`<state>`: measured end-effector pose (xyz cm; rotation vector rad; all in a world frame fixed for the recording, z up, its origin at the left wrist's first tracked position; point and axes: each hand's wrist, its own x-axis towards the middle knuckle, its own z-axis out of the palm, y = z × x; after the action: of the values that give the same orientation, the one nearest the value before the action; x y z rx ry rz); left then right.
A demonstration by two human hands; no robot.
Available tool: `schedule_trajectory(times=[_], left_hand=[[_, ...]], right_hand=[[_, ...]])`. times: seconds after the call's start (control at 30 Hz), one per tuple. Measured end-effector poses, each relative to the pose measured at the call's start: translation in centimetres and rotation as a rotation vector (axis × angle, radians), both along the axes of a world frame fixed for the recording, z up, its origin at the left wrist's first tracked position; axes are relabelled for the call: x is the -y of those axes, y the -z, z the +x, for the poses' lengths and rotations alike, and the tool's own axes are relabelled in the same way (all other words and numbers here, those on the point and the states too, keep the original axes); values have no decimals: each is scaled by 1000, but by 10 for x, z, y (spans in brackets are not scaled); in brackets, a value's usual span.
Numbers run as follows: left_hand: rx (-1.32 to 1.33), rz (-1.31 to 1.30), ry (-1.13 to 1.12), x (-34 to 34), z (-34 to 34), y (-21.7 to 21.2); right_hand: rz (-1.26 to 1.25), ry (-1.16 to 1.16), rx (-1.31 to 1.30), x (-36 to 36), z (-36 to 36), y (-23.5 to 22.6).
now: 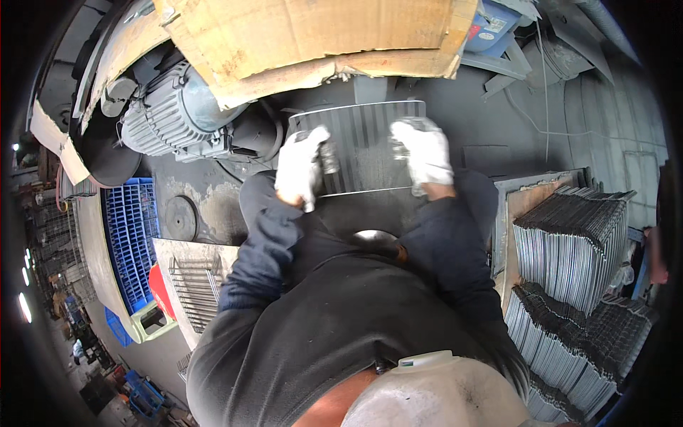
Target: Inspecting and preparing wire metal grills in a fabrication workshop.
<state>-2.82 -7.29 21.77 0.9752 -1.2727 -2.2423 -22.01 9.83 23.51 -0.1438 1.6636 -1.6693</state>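
Observation:
A flat rectangular wire rack [366, 147] with a bright thin rim spans the space in front of me, over my knees. My left hand [302, 165], in a white work glove, is closed on its left side. On the opposite side, my right hand [424, 151], gloved the same way, is closed on the rack too. Each hand has a dark, worn-looking patch, perhaps a pad, at its fingers; what exactly it is I cannot make out. The rack's far edge lies just below a torn cardboard sheet [320, 35].
A grey electric motor [165, 114] stands at the far left. Stacked wire racks [569, 249] fill the right side. More racks [196, 288] lie on a board at the lower left, near a blue plastic crate [133, 242]. A round disc [181, 218] is on the floor.

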Motion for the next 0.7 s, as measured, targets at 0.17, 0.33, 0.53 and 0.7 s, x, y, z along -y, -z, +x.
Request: schedule_trajectory(times=[0.17,0.33,0.53,0.7], left_hand=[[61,-335,75,-40,-56,3],[182,-201,-8,-6,-11,12],[88,75,-116,11,23,-6],[36,-1648,267,9,-35,15]], right_hand=[[-37,215,-26,-59,-53,20],[32,-2,-15,-9,-17,-1],[140,-178,-75,19,6,-3],[24,69,132,-47,-41,23]])
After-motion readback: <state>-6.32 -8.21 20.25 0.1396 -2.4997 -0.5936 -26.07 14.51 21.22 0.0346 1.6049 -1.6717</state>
